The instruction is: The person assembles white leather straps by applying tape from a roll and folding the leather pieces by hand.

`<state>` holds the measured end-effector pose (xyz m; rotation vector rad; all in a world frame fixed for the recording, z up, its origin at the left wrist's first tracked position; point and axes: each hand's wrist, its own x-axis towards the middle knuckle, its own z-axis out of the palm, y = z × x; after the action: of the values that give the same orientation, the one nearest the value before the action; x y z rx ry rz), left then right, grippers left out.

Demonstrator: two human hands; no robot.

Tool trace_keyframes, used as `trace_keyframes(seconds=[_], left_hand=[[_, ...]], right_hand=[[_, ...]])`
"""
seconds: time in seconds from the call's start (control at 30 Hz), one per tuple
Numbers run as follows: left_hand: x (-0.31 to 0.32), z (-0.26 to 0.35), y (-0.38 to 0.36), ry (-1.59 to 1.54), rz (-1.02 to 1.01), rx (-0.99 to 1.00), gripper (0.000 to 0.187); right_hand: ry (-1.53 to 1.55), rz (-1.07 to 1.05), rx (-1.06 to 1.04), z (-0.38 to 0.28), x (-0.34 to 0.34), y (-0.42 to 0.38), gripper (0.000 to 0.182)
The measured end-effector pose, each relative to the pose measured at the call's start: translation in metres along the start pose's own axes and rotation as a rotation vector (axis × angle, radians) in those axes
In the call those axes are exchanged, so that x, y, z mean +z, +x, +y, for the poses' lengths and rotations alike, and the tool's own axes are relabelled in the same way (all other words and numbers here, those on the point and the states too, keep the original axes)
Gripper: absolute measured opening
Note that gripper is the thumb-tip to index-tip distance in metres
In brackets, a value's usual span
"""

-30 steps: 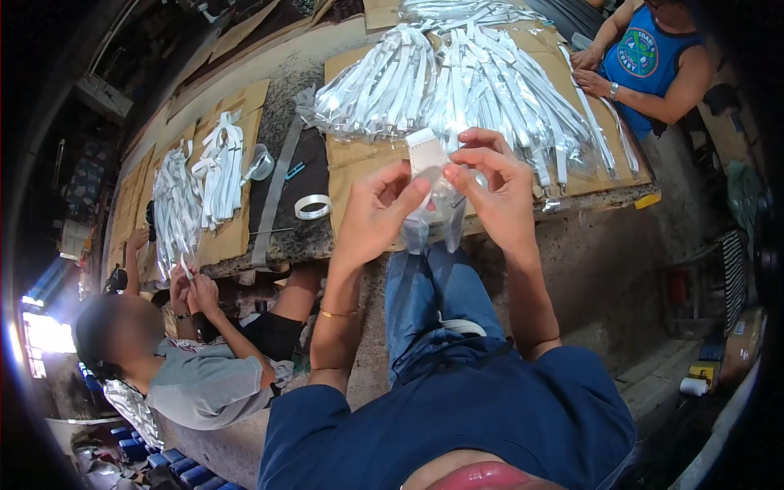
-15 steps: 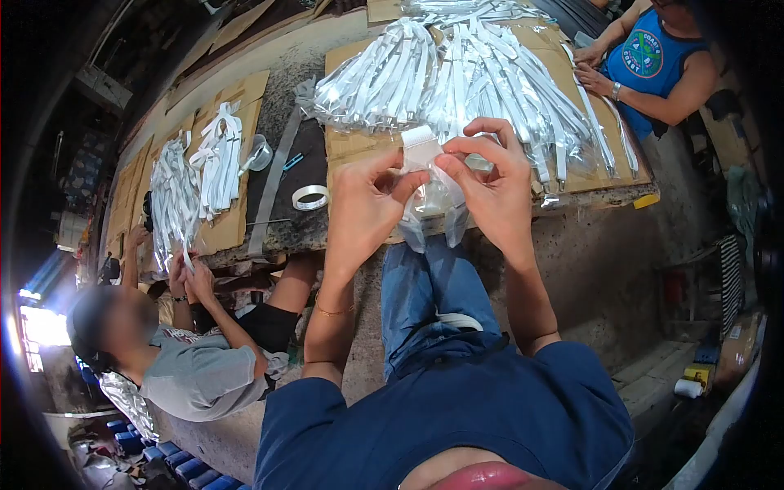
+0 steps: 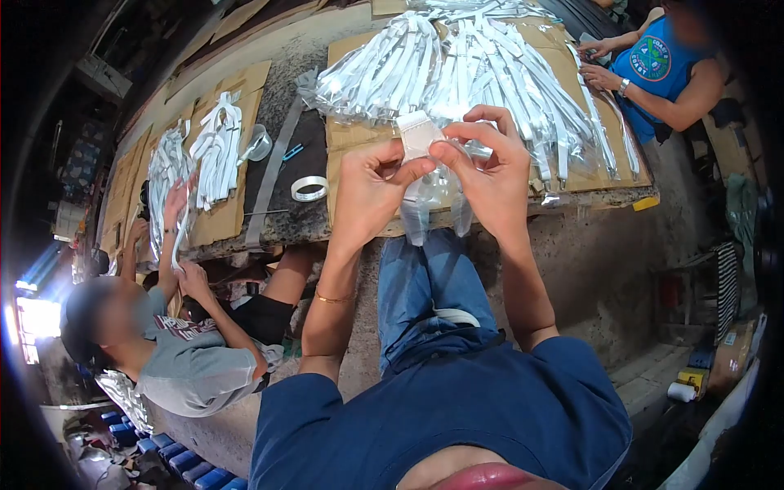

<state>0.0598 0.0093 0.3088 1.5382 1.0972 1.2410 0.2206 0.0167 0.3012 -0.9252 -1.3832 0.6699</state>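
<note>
In front of my chest, my left hand [image 3: 374,194] and my right hand [image 3: 493,175] pinch a wide white strap piece [image 3: 417,137] between thumbs and fingers. Its flat upper end tilts up and to the left, with what looks like a stitched line across it. Clear plastic [image 3: 434,192] hangs below the piece between my hands, its loose ends dangling over the table edge. Both hands are closed at the fingertips, and part of the strap is hidden behind the thumbs. Just beyond my hands lies a large pile of white straps [image 3: 457,69] in clear plastic.
The pile rests on a cardboard sheet [image 3: 347,155] on the table. To the left are a tape roll [image 3: 309,189], a blue clip [image 3: 292,152], a clear cup [image 3: 259,143] and more white straps [image 3: 219,147]. Co-workers handle straps at left [image 3: 196,359] and right [image 3: 674,77].
The white piece now tilts left and shows more of its face; my hands still pinch it. The left co-worker has raised one hand along a strap.
</note>
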Motion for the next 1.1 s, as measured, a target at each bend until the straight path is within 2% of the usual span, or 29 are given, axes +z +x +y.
trace_keyframes(seconds=[0.2, 0.3, 0.37, 0.47, 0.5, 0.53, 0.63, 0.73, 0.93, 1.07, 1.1], left_hand=[[0.002, -0.001, 0.001, -0.004, 0.018, -0.020, 0.019], [0.005, -0.001, 0.002, -0.038, 0.050, -0.026, 0.018], [0.003, -0.002, 0.004, -0.071, 0.078, -0.019, 0.017], [-0.002, -0.004, 0.007, -0.071, 0.045, -0.048, 0.016], [-0.003, -0.005, 0.008, -0.070, 0.054, -0.049, 0.016], [-0.004, -0.006, 0.009, -0.069, 0.061, -0.051, 0.017], [-0.004, -0.005, 0.011, -0.087, 0.068, -0.019, 0.019], [-0.004, -0.001, 0.009, -0.010, 0.082, -0.027, 0.020], [-0.004, -0.002, 0.006, 0.019, 0.104, 0.028, 0.020], [-0.004, -0.002, 0.007, 0.031, 0.125, 0.041, 0.020], [-0.005, -0.002, 0.007, 0.080, 0.130, 0.020, 0.020]], right_hand=[[-0.116, 0.012, 0.006, -0.004, 0.003, -0.001, 0.021], [-0.165, -0.025, -0.002, -0.005, 0.003, 0.001, 0.028], [0.105, 0.137, -0.082, -0.001, 0.006, 0.006, 0.033], [0.200, 0.182, -0.077, -0.003, -0.005, 0.006, 0.031], [0.271, 0.122, -0.085, -0.001, -0.009, 0.004, 0.023], [0.268, 0.121, -0.084, -0.004, -0.009, 0.002, 0.023], [0.385, -0.138, 0.032, -0.009, -0.010, 0.000, 0.021], [0.342, -0.241, 0.132, -0.011, -0.004, 0.003, 0.021], [0.094, -0.192, 0.128, -0.006, 0.008, 0.006, 0.019], [0.182, -0.215, 0.165, -0.007, 0.009, 0.006, 0.019], [0.259, -0.243, 0.112, -0.010, 0.007, 0.006, 0.019]])
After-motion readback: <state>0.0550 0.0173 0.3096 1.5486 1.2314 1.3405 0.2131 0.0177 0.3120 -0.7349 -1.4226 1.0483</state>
